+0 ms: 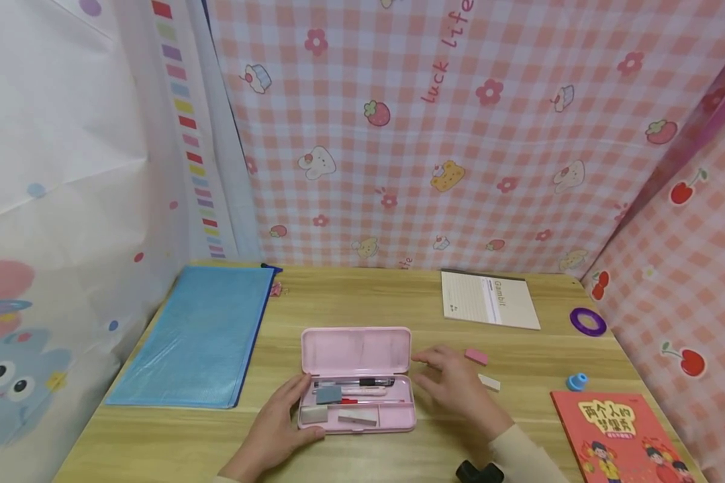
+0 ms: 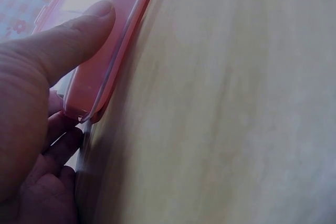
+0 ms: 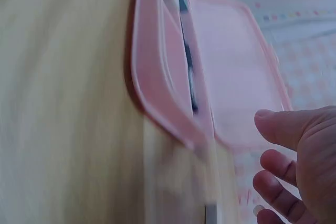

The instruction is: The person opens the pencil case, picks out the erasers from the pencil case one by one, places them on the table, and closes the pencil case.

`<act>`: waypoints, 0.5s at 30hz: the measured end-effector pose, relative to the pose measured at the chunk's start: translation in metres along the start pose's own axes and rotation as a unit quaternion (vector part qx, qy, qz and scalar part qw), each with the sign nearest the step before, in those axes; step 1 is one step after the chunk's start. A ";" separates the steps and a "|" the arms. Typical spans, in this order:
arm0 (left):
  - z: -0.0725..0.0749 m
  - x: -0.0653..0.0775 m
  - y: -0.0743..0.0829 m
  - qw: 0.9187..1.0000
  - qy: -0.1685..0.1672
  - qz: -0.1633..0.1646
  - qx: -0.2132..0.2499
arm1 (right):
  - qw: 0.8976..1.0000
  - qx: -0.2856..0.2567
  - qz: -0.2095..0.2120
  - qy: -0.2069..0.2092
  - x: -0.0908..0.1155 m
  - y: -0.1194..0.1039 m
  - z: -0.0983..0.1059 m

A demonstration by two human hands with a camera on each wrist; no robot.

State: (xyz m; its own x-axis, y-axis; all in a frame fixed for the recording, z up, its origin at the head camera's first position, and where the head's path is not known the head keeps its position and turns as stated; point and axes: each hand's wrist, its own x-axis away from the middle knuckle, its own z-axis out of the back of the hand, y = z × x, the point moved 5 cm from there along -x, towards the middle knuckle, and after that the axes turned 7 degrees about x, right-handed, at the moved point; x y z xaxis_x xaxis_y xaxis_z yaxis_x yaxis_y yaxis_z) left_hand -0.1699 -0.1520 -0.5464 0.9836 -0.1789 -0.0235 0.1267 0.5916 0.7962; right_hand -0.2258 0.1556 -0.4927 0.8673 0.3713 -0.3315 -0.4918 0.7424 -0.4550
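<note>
A pink pencil case (image 1: 356,351) lies with its lid raised in the middle of the table. Inside are a black pen (image 1: 377,382), a red pen (image 1: 362,401), a blue-grey block (image 1: 329,395) and small grey-white blocks (image 1: 358,417). My left hand (image 1: 278,419) holds the case's left end; in the left wrist view its thumb (image 2: 79,35) lies along the front edge, fingers around the corner. To the right of the case hovers my right hand (image 1: 453,386), fingers relaxed and holding nothing. Beside that hand lie a pink eraser (image 1: 476,356) and a white eraser (image 1: 489,382).
A blue zip folder (image 1: 193,335) covers the table's left side. At the back right is a notebook (image 1: 489,299), with a purple tape ring (image 1: 588,322) beyond it. A small blue object (image 1: 576,382) and a red book (image 1: 622,429) sit at the right. Patterned cloth hangs behind.
</note>
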 end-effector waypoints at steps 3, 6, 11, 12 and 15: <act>0.000 0.000 0.001 1.000 0.002 -0.005 0.001 | 1.000 -0.006 0.011 -0.012 0.001 -0.014 -0.009; 0.000 0.000 0.001 1.000 0.001 -0.005 0.002 | 0.999 -0.017 0.020 -0.028 0.004 -0.028 -0.017; 0.000 0.000 0.002 1.000 -0.001 -0.006 0.000 | 0.996 -0.023 0.070 -0.047 0.007 -0.050 -0.029; 0.000 0.000 0.002 1.000 -0.002 -0.006 0.000 | 0.995 -0.021 0.080 -0.047 0.008 -0.053 -0.030; 0.000 0.000 0.002 1.000 -0.002 -0.004 0.000 | 0.994 -0.006 0.100 -0.052 0.010 -0.063 -0.035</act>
State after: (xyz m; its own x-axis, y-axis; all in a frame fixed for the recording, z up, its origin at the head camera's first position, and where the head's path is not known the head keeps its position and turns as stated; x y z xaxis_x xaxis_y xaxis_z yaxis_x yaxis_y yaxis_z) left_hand -0.1701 -0.1512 -0.5446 0.9820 -0.1872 -0.0269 0.1342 0.5895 0.7965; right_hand -0.1891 0.0929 -0.4966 0.7554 0.5663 -0.3298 -0.6551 0.6414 -0.3993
